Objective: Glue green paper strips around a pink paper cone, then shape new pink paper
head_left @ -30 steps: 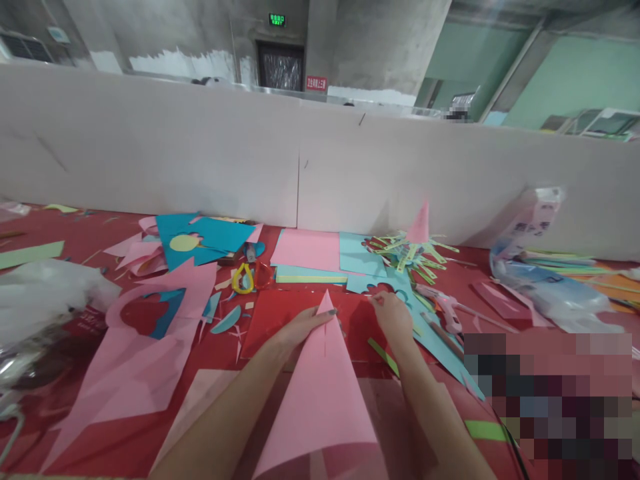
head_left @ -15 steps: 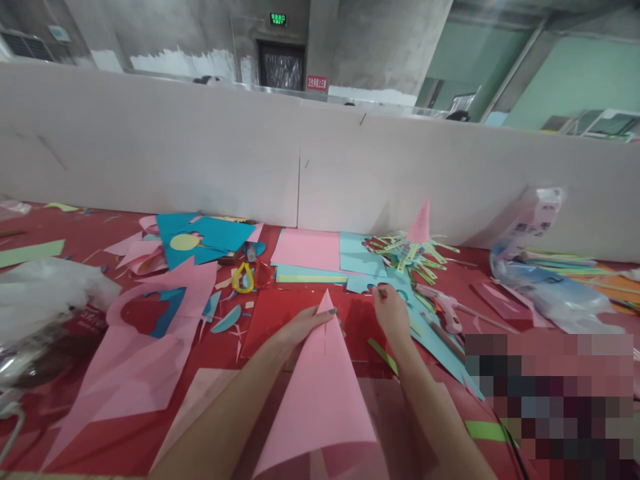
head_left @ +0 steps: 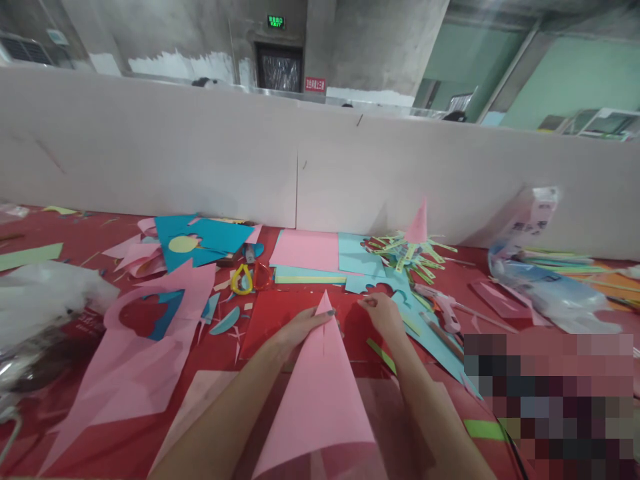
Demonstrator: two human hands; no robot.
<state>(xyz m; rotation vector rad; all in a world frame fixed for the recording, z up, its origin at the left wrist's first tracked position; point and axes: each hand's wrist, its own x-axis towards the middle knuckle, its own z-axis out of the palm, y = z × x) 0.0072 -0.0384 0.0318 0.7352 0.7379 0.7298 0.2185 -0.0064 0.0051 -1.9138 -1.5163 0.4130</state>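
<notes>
A large pink paper cone (head_left: 325,407) points away from me, its wide open end nearest me. My left hand (head_left: 309,325) is closed around the cone close to its tip, the thumb lying on top. To the right of the tip, apart from the cone, my right hand (head_left: 381,312) hovers above a red sheet (head_left: 265,317) with its fingertips pinched together. Whether something small is between those fingertips cannot be made out.
Cut pink paper (head_left: 145,380) and a plastic bag (head_left: 55,293) lie left. Yellow-handled scissors (head_left: 243,279) are left of centre. A small pink cone (head_left: 418,223) stands on green strips. A pink glue gun (head_left: 447,313) and another plastic bag (head_left: 555,293) lie right.
My right hand has moved a little left, closer to the cone's tip. My left hand and the cone have stayed in place.
</notes>
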